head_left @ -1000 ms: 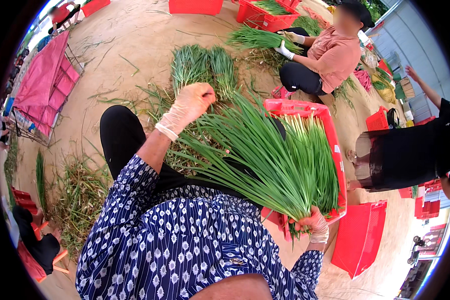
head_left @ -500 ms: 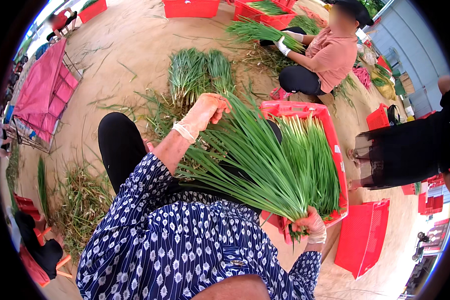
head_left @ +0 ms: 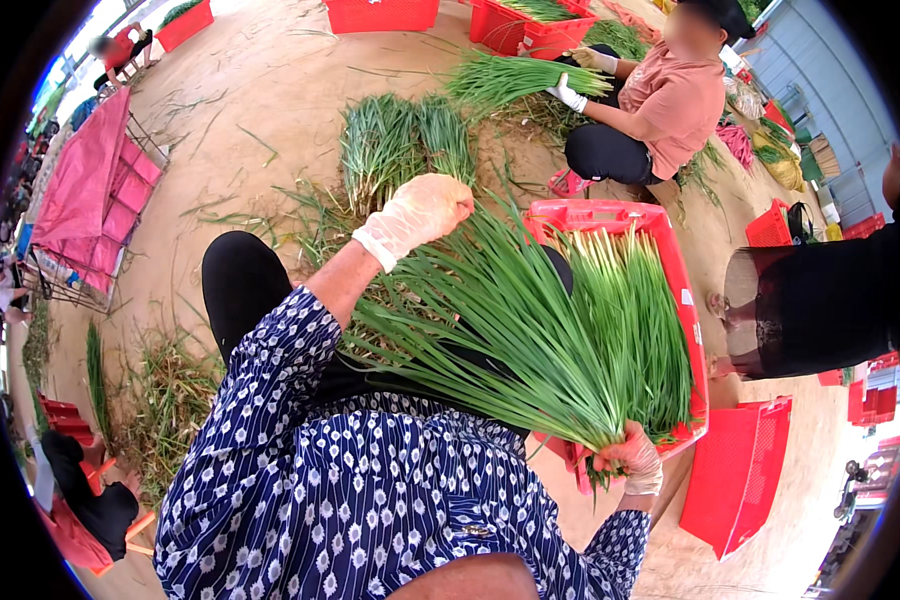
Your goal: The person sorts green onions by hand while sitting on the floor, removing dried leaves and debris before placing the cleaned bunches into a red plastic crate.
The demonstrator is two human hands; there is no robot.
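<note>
My right hand, in a thin see-through glove, is closed around one end of a bunch of green garlic chives. The long leaves fan out from it across my lap toward the upper left. At the far edge of that fan is my left hand, gloved too, its fingers curled closed near the leaf tips. Whether a leaf is pinched in them is hidden. Beside the bunch stands a red plastic crate holding more chives laid side by side, pale ends at the far side.
Bundled chives lie on the dirt ground ahead. A co-worker crouches at upper right holding chives. Another red crate stands at right, near a person in a black skirt. Leaf scraps are heaped at left.
My left hand has turned slightly, showing more of its back, and shifted a little to the right along the leaf tips. My right hand keeps its grip. The co-worker's chives are lower.
</note>
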